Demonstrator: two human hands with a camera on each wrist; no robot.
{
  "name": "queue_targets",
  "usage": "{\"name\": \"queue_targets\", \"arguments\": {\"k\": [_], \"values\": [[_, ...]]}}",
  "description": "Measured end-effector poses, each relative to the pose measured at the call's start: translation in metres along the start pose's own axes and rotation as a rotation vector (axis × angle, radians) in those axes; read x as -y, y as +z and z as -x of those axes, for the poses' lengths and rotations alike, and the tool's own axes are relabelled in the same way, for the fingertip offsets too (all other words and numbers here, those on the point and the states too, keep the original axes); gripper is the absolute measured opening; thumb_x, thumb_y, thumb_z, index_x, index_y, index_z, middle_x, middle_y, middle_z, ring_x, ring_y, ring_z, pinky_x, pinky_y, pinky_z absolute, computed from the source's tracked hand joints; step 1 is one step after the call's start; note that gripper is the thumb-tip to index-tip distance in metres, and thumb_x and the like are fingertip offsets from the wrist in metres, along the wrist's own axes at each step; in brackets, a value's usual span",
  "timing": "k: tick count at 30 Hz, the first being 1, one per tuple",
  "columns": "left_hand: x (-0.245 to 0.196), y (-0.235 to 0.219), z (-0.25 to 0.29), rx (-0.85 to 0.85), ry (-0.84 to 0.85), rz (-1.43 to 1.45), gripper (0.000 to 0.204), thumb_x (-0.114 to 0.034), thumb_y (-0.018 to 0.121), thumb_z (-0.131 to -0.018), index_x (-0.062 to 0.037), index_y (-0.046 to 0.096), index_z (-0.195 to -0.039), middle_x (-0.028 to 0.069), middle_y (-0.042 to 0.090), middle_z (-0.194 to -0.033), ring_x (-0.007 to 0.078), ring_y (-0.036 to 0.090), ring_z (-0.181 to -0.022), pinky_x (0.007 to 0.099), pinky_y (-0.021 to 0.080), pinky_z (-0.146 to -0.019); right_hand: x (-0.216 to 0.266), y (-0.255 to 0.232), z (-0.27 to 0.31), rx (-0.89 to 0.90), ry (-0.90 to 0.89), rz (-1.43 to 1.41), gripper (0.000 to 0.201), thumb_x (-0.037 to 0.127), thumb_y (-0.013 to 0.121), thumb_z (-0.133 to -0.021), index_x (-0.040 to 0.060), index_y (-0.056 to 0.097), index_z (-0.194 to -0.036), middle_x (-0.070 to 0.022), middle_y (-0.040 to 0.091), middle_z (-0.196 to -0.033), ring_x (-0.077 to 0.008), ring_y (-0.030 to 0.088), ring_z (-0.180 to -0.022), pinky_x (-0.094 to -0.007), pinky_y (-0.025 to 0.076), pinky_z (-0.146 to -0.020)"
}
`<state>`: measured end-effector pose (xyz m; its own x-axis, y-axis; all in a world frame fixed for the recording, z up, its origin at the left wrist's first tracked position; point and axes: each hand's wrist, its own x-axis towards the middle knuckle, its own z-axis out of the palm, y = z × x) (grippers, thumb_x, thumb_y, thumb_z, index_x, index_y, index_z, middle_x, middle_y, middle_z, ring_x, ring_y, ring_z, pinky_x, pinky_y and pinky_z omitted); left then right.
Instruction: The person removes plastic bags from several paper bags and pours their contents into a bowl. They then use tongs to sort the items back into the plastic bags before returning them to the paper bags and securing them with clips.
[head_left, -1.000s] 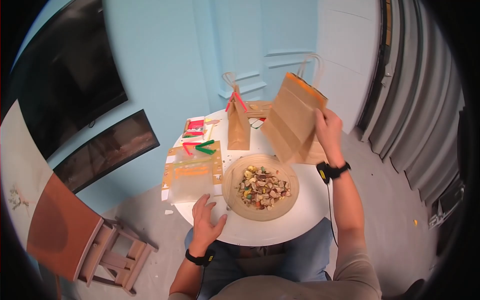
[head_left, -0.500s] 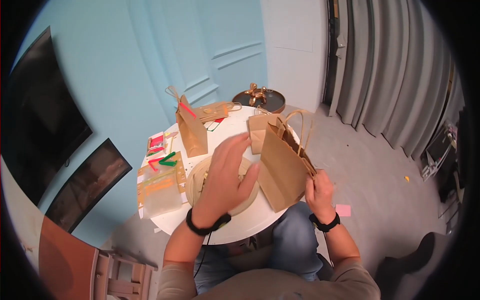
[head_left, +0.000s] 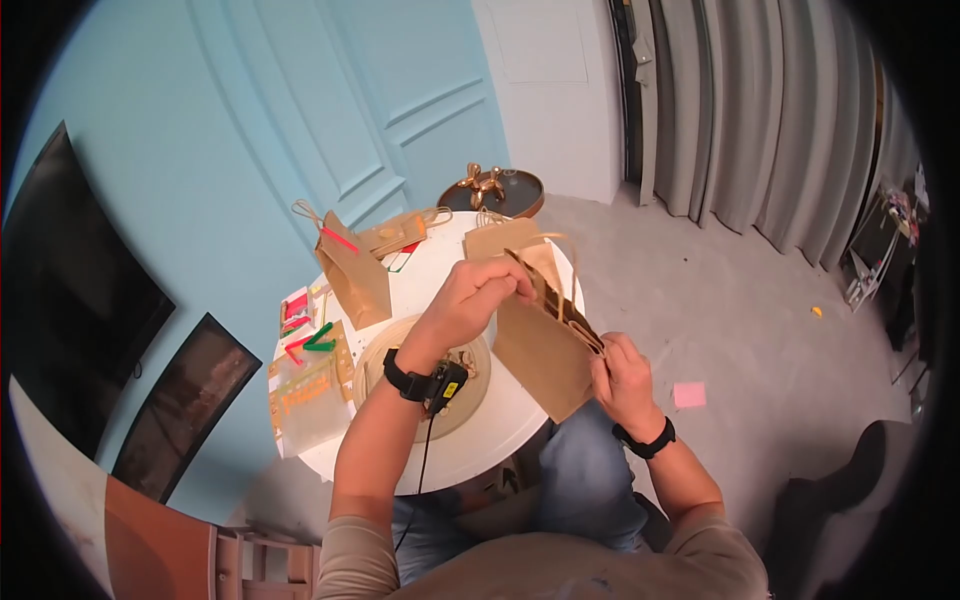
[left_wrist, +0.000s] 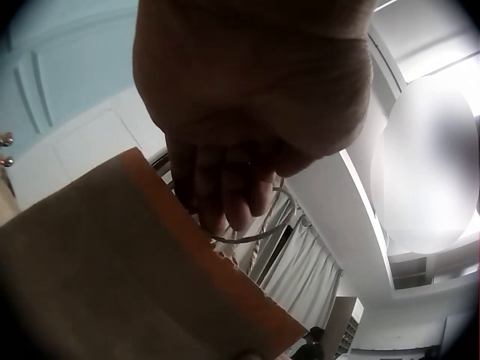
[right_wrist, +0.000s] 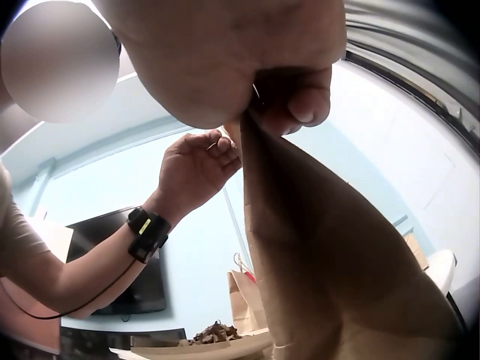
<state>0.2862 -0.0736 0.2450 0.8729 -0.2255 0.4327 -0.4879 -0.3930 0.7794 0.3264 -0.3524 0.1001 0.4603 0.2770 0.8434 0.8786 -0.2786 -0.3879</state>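
A brown paper bag (head_left: 545, 365) with twisted handles tilts at the round table's right edge. My right hand (head_left: 625, 380) grips its near top corner, the thumb and fingers pinching the folded rim, as the right wrist view also shows. Curled at the far part of the bag's mouth is my left hand (head_left: 475, 300), fingers at the rim. In the left wrist view, the left fingers (left_wrist: 225, 199) bend down against the orange-edged rim, beside a handle loop (left_wrist: 289, 214). A round wooden plate (head_left: 478, 405) of mixed dried pieces lies partly hidden under the left forearm.
A standing paper bag (head_left: 357, 278) with a pink clip is at the table's far left, flat bags (head_left: 395, 235) behind it. Another bag (head_left: 500, 240) lies beyond my hands. Green clips (head_left: 320, 343) and a zip bag (head_left: 310, 412) are on the left. A balloon-dog figure (head_left: 480, 185) stands behind the table.
My right hand has brought the paper bag down and nearer, to the table's right edge. My left hand has moved from the plate's left side across to the bag's rim. The view has turned right.
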Motion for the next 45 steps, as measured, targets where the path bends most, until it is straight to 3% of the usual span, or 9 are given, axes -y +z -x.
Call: {"name": "queue_targets", "arguments": {"k": [7,13,16,22,25,28,31,35,45], "values": [[-0.002,0.012,-0.01,-0.002,-0.212,-0.111,0.02,-0.009,0.058,-0.106,0.0016,0.072,-0.097,0.0084,0.073,-0.091,0.0182,0.073,-0.085,0.031,0.058,-0.08,0.003,-0.003,0.002,0.047,0.071,-0.072,0.033,0.017,0.085,-0.09,-0.0041,0.073,-0.113,-0.0183,0.074,-0.109,-0.0327,0.072,-0.073,-0.0413,0.061,-0.064],[0.003,0.012,-0.017,0.12,0.073,-0.565,0.029,0.001,0.061,-0.097,0.0017,0.079,-0.12,0.0192,0.082,-0.113,0.0368,0.079,-0.102,0.0415,0.063,-0.093,-0.01,-0.001,0.01,0.07,0.078,-0.124,0.046,0.029,0.083,-0.091,-0.004,0.072,-0.119,-0.0199,0.073,-0.116,-0.0342,0.073,-0.076,-0.044,0.061,-0.069],[-0.003,0.01,-0.027,0.307,-0.099,-0.636,0.04,0.004,0.061,-0.093,-0.0004,0.08,-0.128,0.0196,0.082,-0.126,0.039,0.078,-0.115,0.0455,0.062,-0.101,-0.01,0.0,0.012,0.104,0.134,-0.16,0.047,0.031,0.082,-0.091,-0.0038,0.071,-0.121,-0.0197,0.073,-0.117,-0.0356,0.073,-0.077,-0.0438,0.061,-0.069],[0.025,0.016,-0.039,0.582,-0.152,-0.753,0.037,-0.003,0.065,-0.095,-0.0044,0.082,-0.128,0.0193,0.082,-0.12,0.0398,0.078,-0.112,0.0443,0.062,-0.098,-0.018,0.001,0.025,0.217,0.182,-0.14,0.064,0.037,0.086,-0.089,-0.0025,0.066,-0.134,-0.0244,0.068,-0.131,-0.0433,0.069,-0.117,-0.05,0.057,-0.101],[0.034,0.02,-0.048,0.636,-0.07,-0.906,0.034,-0.007,0.069,-0.095,-0.0066,0.084,-0.125,0.0197,0.082,-0.117,0.0407,0.077,-0.109,0.0453,0.062,-0.095,-0.019,0.004,0.039,0.242,0.164,-0.059,0.076,0.041,0.088,-0.087,-0.001,0.059,-0.144,-0.0256,0.062,-0.143,-0.0453,0.057,-0.137,-0.0538,0.045,-0.117],[0.02,0.018,-0.056,0.472,-0.097,-0.897,0.024,-0.011,0.072,-0.095,-0.0044,0.084,-0.115,0.0191,0.081,-0.111,0.0411,0.077,-0.104,0.0485,0.062,-0.09,-0.021,0.011,0.048,0.305,0.25,-0.129,0.083,0.042,0.09,-0.087,-0.0003,0.056,-0.149,-0.0249,0.058,-0.15,-0.0452,0.053,-0.142,-0.0549,0.04,-0.121],[-0.016,0.008,-0.053,0.272,0.155,-0.948,0.019,-0.014,0.074,-0.095,-0.0026,0.082,-0.108,0.0199,0.079,-0.105,0.0423,0.075,-0.1,0.0521,0.06,-0.087,-0.027,0.019,0.054,0.259,0.252,-0.122,0.075,0.038,0.086,-0.092,-0.0008,0.056,-0.149,-0.0254,0.062,-0.145,-0.0449,0.058,-0.135,-0.0535,0.045,-0.116],[-0.075,-0.003,-0.049,0.066,0.231,-1.048,0.014,-0.012,0.073,-0.099,-0.0015,0.079,-0.105,0.0189,0.078,-0.102,0.0427,0.074,-0.099,0.0509,0.06,-0.087,-0.036,0.023,0.056,0.239,0.402,-0.207,0.061,0.027,0.078,-0.099,-0.0014,0.058,-0.149,-0.0265,0.066,-0.138,-0.0464,0.064,-0.126,-0.0523,0.051,-0.111],[-0.115,-0.067,-0.033,-0.666,0.23,-0.78,0.023,-0.012,0.072,-0.109,0.0047,0.08,-0.123,0.0097,0.083,-0.104,0.0152,0.076,-0.093,0.0326,0.06,-0.087,-0.051,0.034,0.07,0.189,0.319,-0.065,0.032,0.007,0.069,-0.103,-0.0035,0.066,-0.134,-0.0262,0.071,-0.129,-0.0485,0.066,-0.122,-0.0535,0.054,-0.107]]}}
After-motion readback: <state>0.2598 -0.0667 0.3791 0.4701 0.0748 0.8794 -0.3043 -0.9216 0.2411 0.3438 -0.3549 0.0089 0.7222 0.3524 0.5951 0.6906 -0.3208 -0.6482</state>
